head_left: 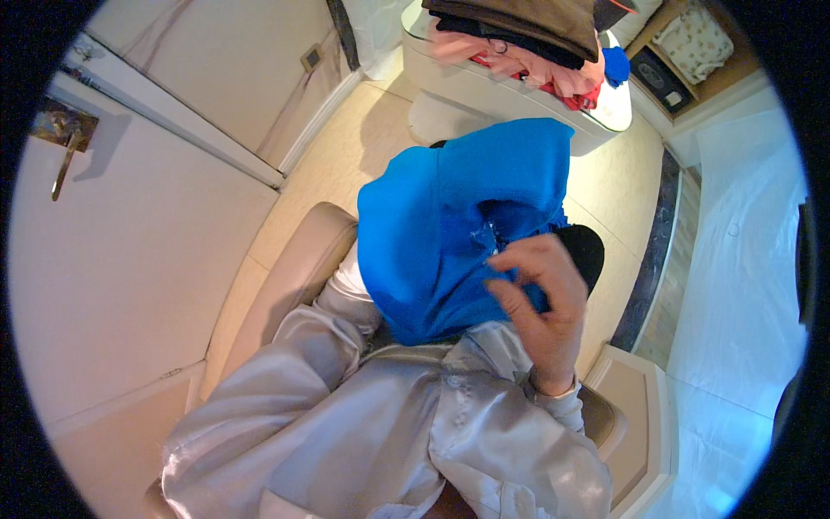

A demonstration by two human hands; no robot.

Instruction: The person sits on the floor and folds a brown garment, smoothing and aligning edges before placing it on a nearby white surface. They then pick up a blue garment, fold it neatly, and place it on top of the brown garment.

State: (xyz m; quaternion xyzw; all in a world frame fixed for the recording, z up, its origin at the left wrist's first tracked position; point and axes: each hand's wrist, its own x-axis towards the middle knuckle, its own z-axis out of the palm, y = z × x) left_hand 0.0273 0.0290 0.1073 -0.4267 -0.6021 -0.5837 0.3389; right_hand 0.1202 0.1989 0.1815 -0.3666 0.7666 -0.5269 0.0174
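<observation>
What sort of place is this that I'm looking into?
Probably a room in a home. A white door with a metal lever handle, a white round-cornered table piled with folded clothes, and a beige padded seat suggest it.

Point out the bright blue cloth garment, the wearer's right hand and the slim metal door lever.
Bright blue cloth garment [454, 203]: head view, its middle.
Right hand [555, 303]: head view, middle of hand.
Slim metal door lever [63, 173]: head view, midway along.
</observation>
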